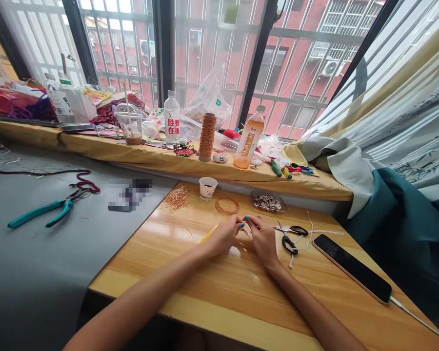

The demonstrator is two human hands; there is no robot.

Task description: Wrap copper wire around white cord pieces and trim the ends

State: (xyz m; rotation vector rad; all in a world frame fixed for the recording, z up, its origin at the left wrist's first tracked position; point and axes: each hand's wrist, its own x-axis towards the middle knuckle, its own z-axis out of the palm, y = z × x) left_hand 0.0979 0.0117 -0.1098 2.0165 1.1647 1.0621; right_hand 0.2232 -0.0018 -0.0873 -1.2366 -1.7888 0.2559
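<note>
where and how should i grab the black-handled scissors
Take the scissors by the black handle loops, probably best from the near right: they lie open, loops on that side, blade tips pointing left towards the right hand.

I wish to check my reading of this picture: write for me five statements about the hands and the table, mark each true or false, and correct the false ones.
1. The left hand and the right hand meet close together over the wooden table. True.
2. The phone lies to the left of both hands. False: the phone lies to the right of them.
3. The scissors are nearer to the right hand than to the left. True.
4. The pliers lie on the wooden table. False: the pliers lie on the grey surface.
5. The paper cup stands upright. True.
</note>
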